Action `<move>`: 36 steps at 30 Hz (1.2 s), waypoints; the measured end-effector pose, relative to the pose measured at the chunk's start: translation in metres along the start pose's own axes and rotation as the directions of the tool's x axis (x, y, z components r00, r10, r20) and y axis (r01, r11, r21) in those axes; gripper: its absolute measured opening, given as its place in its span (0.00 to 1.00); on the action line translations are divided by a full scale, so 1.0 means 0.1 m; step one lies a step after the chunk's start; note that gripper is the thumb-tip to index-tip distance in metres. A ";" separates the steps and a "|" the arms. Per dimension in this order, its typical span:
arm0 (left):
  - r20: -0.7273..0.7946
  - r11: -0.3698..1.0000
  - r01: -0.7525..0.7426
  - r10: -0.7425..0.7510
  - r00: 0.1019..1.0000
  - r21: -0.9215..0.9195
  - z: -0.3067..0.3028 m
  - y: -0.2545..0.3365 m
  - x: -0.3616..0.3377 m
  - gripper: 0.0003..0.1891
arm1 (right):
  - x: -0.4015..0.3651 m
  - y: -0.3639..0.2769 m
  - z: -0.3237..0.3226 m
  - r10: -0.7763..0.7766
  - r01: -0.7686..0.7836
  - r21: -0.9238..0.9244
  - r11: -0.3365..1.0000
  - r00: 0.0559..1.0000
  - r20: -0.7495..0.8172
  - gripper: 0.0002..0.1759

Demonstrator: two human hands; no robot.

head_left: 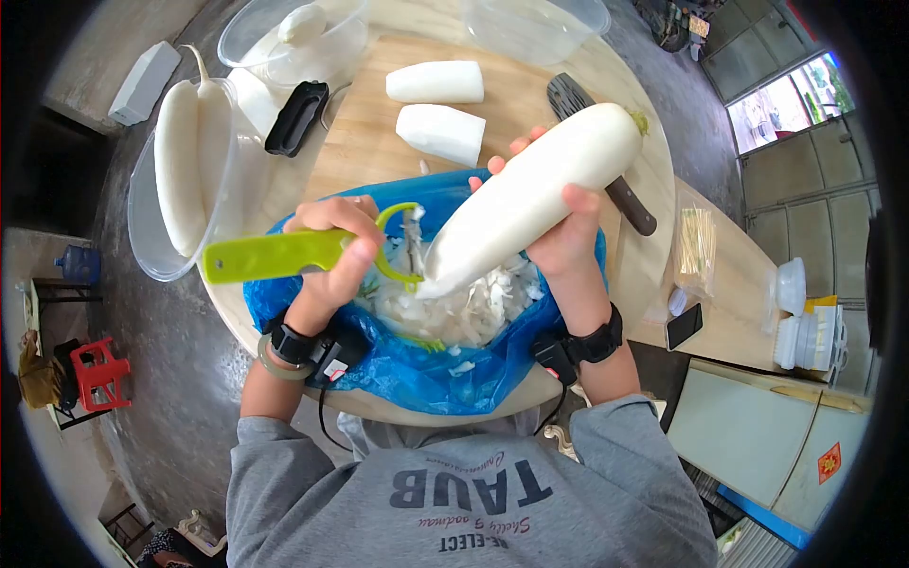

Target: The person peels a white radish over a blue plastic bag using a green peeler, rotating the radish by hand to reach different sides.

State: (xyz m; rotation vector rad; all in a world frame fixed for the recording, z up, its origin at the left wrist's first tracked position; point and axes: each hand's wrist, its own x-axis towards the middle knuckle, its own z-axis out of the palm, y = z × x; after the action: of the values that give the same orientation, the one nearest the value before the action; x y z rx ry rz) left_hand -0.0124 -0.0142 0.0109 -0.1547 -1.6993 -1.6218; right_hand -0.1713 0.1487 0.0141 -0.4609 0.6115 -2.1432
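Note:
My left hand (331, 248) is closed round the handle of a green peeler (275, 257). The peeler's blade touches the lower tip of a large white radish (540, 194). That radish lies tilted in my right hand (566, 232), whose fingers and thumb wrap its middle, with the greenish stem end up at the right. Below both hands a blue plastic bag (454, 383) stands open, holding a heap of white peelings (464, 312). Two peeled radish pieces (435, 82) rest on the wooden cutting board (365, 104) beyond the bag.
A knife (630, 204) with a dark handle lies right of the board, partly behind the radish. Clear tubs with radishes (180, 170) stand at the left and back left. A black tray (297, 118) sits beside the board. A phone (684, 327) lies on the right table.

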 end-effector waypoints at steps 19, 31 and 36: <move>-0.149 0.997 0.082 -0.082 0.986 -0.004 0.03 0.02 0.00 0.13 | -0.04 0.04 0.00 -0.021 0.024 0.058 0.998 0.998 -0.051 0.35; 0.150 0.918 -0.142 0.092 0.984 0.371 0.02 0.12 0.08 0.10 | -0.04 0.11 0.02 -0.101 0.103 -0.089 0.991 0.995 0.026 0.37; -0.073 0.985 -0.021 0.034 0.997 0.170 -0.08 0.02 -0.02 0.11 | -0.05 -0.01 0.03 -0.077 0.076 0.058 0.995 0.997 0.013 0.36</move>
State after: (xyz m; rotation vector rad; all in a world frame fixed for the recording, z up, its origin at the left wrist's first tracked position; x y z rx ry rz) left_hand -0.0062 -0.0200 0.0109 -0.0330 -1.7595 -1.4376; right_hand -0.1676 0.1520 0.0164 -0.4757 0.5293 -2.2218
